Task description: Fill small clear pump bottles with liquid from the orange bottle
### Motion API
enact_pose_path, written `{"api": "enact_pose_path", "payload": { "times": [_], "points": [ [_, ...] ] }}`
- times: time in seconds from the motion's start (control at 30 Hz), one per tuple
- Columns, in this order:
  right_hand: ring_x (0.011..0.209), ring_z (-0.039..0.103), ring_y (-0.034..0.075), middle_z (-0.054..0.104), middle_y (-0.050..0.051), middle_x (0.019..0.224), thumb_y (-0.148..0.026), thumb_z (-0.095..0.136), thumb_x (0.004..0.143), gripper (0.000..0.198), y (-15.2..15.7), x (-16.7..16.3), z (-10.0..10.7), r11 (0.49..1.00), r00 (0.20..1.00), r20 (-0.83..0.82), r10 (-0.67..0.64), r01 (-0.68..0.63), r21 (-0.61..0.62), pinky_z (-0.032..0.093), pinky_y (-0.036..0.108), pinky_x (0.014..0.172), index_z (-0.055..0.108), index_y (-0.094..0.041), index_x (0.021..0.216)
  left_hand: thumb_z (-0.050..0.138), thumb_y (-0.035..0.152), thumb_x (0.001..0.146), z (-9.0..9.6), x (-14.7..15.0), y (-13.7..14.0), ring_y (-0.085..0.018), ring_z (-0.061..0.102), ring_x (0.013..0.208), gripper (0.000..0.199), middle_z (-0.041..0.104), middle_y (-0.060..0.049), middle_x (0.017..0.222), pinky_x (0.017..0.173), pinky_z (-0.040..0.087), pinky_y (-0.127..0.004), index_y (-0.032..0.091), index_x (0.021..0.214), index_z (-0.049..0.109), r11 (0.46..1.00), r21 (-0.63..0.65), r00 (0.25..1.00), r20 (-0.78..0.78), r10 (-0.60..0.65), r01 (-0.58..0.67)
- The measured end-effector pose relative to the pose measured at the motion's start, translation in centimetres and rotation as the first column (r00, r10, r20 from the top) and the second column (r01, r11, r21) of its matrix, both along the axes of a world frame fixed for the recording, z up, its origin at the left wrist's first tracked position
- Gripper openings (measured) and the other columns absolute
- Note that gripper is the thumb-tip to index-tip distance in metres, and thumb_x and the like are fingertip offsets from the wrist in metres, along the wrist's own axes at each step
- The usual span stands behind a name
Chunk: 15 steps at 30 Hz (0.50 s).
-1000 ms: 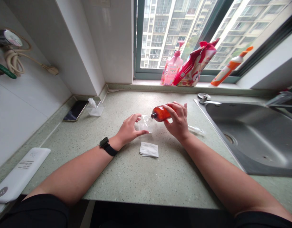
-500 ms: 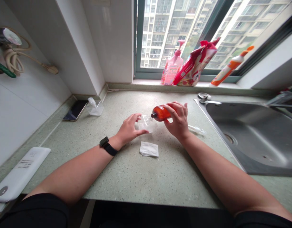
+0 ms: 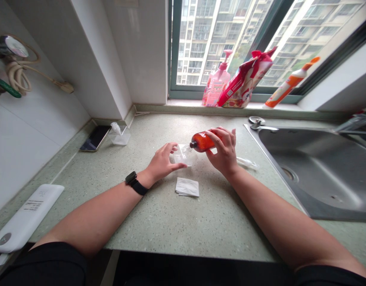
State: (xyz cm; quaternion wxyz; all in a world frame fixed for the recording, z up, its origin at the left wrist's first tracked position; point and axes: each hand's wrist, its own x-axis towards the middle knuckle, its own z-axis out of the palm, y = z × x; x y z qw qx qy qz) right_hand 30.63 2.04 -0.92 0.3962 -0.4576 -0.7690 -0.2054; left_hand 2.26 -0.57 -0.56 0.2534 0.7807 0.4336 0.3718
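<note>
My right hand grips an amber bottle, tipped nearly on its side with its dark open neck facing left. Below the neck is a clear square plastic box on the counter; clear liquid seems to run from the bottle into it. My left hand curves round the box's left side, thumb in front and fingers behind. A folded white tissue lies just nearer to me. Right of my right hand, partly hidden by it, is a thin clear-and-white item that I cannot make out.
At left on the counter are a phone, a second clear box with a white pump top in it, and a white power bank. A steel sink is at right. Bottles and a red bag line the windowsill.
Both hands keep almost the same place and hold. The amber bottle stays tipped over the clear box, and I see no clear movement beyond a slight shift of the view.
</note>
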Motion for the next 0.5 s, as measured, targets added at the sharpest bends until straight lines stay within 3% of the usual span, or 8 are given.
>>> {"api": "enact_pose_path", "payload": {
  "times": [0.5],
  "points": [
    [0.146,0.054,0.038,0.061,0.007,0.144,-0.011,0.071,0.087,0.084,-0.12,-0.09,0.12,0.999,1.000,-0.009,0.020,-0.020,0.037,0.027,0.073,0.132,0.043,-0.043,0.159,0.091,0.067,0.078,-0.10,0.07,-0.02,-0.031,0.073,0.114,0.081,0.071,-0.011,0.128,0.102,0.061,-0.053,0.024,0.136,0.055,1.000,-0.011,1.000,-0.008,-0.017,0.017]
  ]
}}
